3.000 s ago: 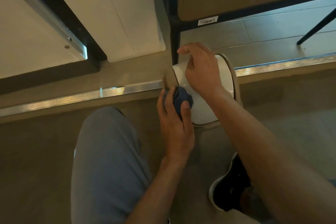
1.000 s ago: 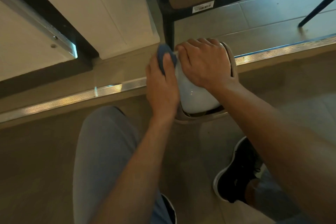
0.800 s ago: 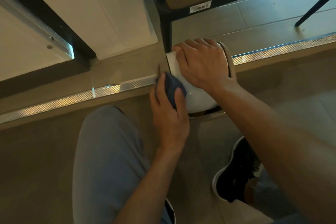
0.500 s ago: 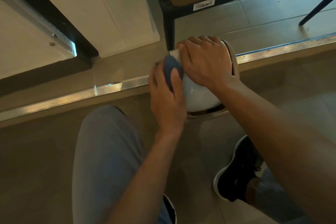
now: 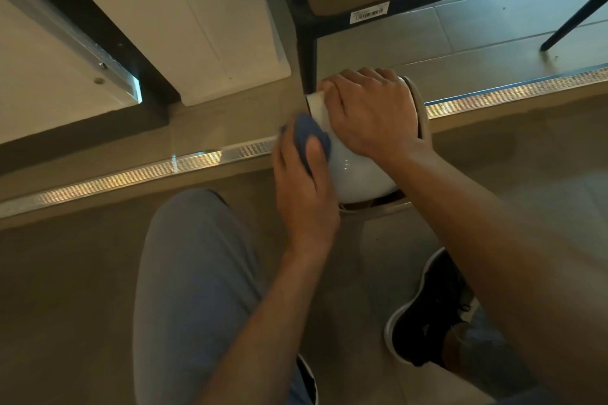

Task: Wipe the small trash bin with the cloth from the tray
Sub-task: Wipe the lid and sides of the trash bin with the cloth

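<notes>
A person's left hand [image 5: 304, 187] pinches a bunched blue cloth [image 5: 308, 138] between thumb and fingers and presses it against the left flank of a small white trash bin [image 5: 357, 171], while the right hand [image 5: 371, 112] lies over the bin's top, fingers curled across its far rim to brace it. The bin sits on the floor [image 5: 65, 289], straddling a ribbed metal threshold strip [image 5: 131, 177], just in front of a black furniture leg [image 5: 307, 52] and to the right of the person's grey-clad knee [image 5: 197, 273]; a black shoe [image 5: 434, 309] rests nearer the camera on the right.

The step in hand appears to be wiping the bin's side wall. Doing it well likely calls for firm, even pressure through the wadded cloth, overlapping passes running from rim to base, and a steady hold with the bracing hand so the light bin neither slides nor tips. Turning the bin a little under that hand would bring its hidden far and right faces within reach of the cloth.

The bin is glossy and rounded, its white shell catching a small highlight, with a beige rim or outer ring showing at its right and near edges. Whether any dirt remains on it cannot be told in this dim light
</notes>
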Motion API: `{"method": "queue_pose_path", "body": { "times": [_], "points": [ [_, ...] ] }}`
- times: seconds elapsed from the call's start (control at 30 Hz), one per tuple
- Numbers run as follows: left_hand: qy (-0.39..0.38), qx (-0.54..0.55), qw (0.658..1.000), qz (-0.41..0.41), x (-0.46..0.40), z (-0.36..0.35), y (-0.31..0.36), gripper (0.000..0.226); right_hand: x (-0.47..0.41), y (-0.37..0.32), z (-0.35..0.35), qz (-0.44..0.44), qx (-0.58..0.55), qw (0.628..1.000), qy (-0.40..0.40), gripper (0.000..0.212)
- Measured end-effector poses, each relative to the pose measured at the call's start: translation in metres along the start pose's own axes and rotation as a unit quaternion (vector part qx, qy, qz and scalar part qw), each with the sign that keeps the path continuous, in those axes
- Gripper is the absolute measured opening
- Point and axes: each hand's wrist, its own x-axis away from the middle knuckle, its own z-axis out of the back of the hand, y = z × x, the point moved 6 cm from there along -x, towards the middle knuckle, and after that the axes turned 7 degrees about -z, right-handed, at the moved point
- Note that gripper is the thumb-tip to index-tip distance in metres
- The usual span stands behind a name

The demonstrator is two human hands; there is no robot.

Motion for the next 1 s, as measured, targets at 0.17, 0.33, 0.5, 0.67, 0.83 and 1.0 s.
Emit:
{"method": "queue_pose_path", "body": {
  "times": [0.17,0.33,0.5,0.67,0.83,1.0],
  "points": [
    [-0.021,-0.002,1.0,-0.006,0.018,0.002,0.001,0.049,0.002,-0.001,0.0,0.006,-0.008,1.0,0.0,0.041],
    [0.007,-0.004,1.0,0.017,-0.075,0.001,0.007,0.053,-0.001,0.0,-0.002,0.0,-0.002,1.0,0.003,0.042],
    [-0.001,-0.006,1.0,-0.015,0.027,0.001,-0.011,0.051,0.001,0.001,0.001,-0.006,-0.013,1.0,0.002,0.04],
    [-0.034,-0.018,0.999,-0.03,0.036,0.001,-0.009,0.052,0.002,0.0,0.004,-0.001,-0.017,1.0,-0.002,0.042],
    [0.019,-0.014,1.0,-0.004,-0.023,0.005,0.009,0.048,0.001,0.0,0.001,-0.005,-0.006,1.0,0.004,0.043],
    [-0.015,-0.075,0.994,-0.072,0.078,-0.008,-0.012,0.055,0.002,0.0,0.002,-0.014,-0.007,1.0,0.0,0.045]
  ]
}}
